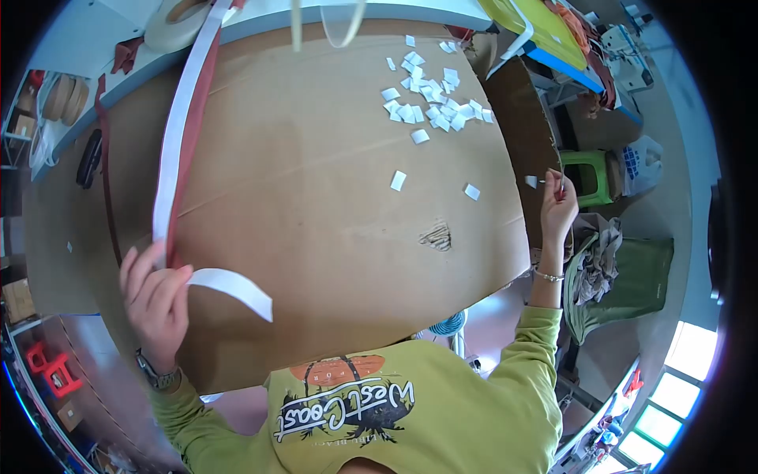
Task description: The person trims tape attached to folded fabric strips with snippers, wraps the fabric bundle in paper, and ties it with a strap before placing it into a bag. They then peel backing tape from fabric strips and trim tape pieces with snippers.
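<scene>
At the left of the cardboard, my left hand (pixel 156 304) is closed on a long strip of white tape with a dark red band (pixel 187 142) along its side. The strip runs up from my fingers to the far edge. Its white end (pixel 237 287) curls out past my thumb over the cardboard. Off to the right, my right hand (pixel 559 207) is raised with its fingers pinched on a small thin tool (pixel 562 188), partly reddish, whose kind I cannot make out. A small white piece (pixel 530 182) is just left of its tip; whether they touch is unclear.
Several small white cut pieces (pixel 434 93) lie scattered at the far right of the cardboard sheet (pixel 316 182). A roll of white tape (pixel 175 24) stands at the far left. A green stool (pixel 588 178) and a green chair (pixel 643 272) are on the right.
</scene>
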### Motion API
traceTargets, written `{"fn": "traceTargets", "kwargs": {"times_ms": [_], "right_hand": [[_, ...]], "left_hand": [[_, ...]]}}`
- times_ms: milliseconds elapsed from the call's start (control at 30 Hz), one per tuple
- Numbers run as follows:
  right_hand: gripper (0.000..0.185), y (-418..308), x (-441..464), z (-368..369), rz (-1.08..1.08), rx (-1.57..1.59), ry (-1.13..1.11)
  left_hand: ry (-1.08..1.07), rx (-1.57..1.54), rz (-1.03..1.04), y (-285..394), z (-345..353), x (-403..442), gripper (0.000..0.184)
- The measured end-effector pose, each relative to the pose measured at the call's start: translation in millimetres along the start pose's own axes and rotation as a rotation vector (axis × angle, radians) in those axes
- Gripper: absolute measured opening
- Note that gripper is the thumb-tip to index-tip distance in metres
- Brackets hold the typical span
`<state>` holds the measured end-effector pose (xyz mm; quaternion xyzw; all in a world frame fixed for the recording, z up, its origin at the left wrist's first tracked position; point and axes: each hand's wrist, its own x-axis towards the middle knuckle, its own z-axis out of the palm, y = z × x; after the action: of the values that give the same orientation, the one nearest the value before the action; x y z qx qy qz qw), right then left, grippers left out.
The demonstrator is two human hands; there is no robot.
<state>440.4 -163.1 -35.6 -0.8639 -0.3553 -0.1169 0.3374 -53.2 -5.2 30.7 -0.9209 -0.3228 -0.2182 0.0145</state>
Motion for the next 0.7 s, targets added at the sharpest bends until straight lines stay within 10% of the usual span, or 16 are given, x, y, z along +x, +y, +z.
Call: {"fn": "traceTargets", "kwargs": {"times_ms": [133,233,400,700], "right_hand": [[0.012,-71,-43,9,-0.139,0.567,-0.537],[0.022,-124,-64,29,-0.807,0.322,-0.701],[0.048,-126,-68,36,-0.82,0.104,-0.803],[0.035,-50,-46,1,-0.456,0.006,-0.498]], "left_hand": [[-0.179,-0.163,0.062,20,26,24,0.016],[-0.348,-0.313,-0.007,28,42,43,0.019],[-0.415,-0.48,-0.153,32,58,59,0.024],[-0.29,-0.38,-0.052,11,47,47,0.021]]}}
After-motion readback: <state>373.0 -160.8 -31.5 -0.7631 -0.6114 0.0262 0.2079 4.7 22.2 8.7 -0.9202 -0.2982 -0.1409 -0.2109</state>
